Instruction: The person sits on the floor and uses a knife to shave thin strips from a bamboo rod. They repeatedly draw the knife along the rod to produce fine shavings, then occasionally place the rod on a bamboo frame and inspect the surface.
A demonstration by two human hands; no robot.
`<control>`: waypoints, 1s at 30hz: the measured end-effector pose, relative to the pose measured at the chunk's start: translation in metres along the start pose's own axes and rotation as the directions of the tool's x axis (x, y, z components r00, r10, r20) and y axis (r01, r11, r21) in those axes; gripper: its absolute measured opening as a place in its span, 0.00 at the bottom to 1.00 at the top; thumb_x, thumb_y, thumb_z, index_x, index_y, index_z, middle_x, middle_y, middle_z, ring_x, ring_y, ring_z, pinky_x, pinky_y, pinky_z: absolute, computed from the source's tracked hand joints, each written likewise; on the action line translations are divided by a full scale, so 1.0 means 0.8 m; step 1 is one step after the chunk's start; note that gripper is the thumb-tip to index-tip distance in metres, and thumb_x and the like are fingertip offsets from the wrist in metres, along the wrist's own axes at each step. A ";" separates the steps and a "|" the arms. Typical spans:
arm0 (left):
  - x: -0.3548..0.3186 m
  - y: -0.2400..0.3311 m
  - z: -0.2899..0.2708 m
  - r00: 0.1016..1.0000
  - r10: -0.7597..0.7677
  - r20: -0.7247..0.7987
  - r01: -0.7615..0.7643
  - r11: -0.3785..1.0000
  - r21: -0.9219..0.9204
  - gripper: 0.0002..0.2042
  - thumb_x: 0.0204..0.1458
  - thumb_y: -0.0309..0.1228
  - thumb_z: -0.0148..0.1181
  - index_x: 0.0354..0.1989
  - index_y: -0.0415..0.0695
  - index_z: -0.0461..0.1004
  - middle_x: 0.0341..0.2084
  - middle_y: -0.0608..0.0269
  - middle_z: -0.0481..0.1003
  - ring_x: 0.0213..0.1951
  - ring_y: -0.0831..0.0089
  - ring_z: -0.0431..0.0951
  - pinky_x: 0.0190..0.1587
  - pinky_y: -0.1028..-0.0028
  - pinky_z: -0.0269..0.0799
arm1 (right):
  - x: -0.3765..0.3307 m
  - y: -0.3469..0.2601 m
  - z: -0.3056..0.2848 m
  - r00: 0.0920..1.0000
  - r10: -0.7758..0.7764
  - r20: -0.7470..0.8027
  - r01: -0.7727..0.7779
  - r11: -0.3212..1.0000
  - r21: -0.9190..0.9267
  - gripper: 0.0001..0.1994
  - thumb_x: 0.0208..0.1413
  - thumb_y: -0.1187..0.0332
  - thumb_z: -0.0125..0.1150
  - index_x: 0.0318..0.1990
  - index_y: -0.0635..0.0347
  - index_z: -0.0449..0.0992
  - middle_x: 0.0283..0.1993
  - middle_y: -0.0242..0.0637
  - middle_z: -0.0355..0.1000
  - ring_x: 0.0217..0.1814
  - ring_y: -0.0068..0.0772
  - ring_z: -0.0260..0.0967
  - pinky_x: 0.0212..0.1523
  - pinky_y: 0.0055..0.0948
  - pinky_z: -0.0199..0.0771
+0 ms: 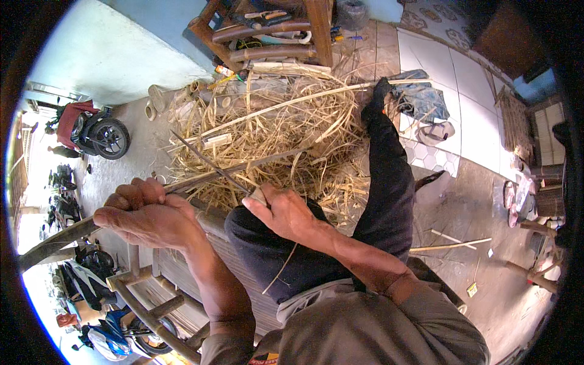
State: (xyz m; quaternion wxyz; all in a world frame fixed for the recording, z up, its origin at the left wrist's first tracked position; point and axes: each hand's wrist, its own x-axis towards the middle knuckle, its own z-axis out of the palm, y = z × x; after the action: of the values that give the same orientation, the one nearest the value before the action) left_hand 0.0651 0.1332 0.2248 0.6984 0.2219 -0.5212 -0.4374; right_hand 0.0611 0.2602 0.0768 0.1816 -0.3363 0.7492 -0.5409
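Observation:
My left hand is closed around a long bamboo strip. The strip runs from the lower left, through my fingers, and on past my right hand toward the middle. My right hand is wrapped round the handle of a knife, above my dark-trousered knee. The thin dark knife blade points up and left and crosses the strip; whether it cuts into it I cannot tell. Below both hands lies a heap of pale bamboo shavings. A thin loose sliver rests on my trousers.
A bamboo rack with tools stands at the far side. Blue cloth lies beside my foot on white tiles. A bamboo bench is at the lower left, with a parked motorcycle farther off. Loose sticks lie on the floor at right.

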 end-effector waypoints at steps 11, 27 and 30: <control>0.016 -0.014 -0.003 1.000 0.010 0.030 -0.011 0.999 0.038 0.27 0.64 0.59 0.39 0.21 0.52 0.49 0.13 0.74 0.45 0.15 0.81 0.43 0.17 0.77 0.39 | 0.016 0.068 0.022 0.986 0.072 0.148 -0.085 0.993 0.081 0.17 0.62 0.54 0.55 0.37 0.62 0.74 0.30 0.56 0.74 0.34 0.62 0.74 0.37 0.51 0.76; 0.081 -0.065 -0.027 0.983 0.039 -0.182 -0.009 0.987 0.160 0.24 0.64 0.54 0.45 0.22 0.52 0.53 0.15 0.73 0.45 0.17 0.78 0.45 0.19 0.75 0.43 | 0.049 0.217 0.075 0.988 -0.147 0.045 0.152 0.904 -0.400 0.19 0.64 0.54 0.54 0.36 0.64 0.71 0.17 0.44 0.67 0.14 0.35 0.67 0.09 0.33 0.66; 0.099 -0.078 -0.032 0.990 0.012 -0.140 0.004 0.994 0.113 0.22 0.64 0.51 0.45 0.22 0.51 0.54 0.15 0.72 0.47 0.17 0.78 0.46 0.19 0.75 0.42 | 0.055 0.257 0.092 0.998 -0.070 0.012 0.070 0.968 -0.239 0.22 0.63 0.50 0.53 0.35 0.65 0.73 0.21 0.48 0.72 0.17 0.44 0.69 0.16 0.42 0.68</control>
State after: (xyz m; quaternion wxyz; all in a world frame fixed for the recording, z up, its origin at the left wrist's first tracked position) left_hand 0.0707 0.0305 0.2105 0.7205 0.2903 -0.4951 -0.3892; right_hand 0.0132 0.2175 -0.1366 0.1219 -0.3829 0.7964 -0.4520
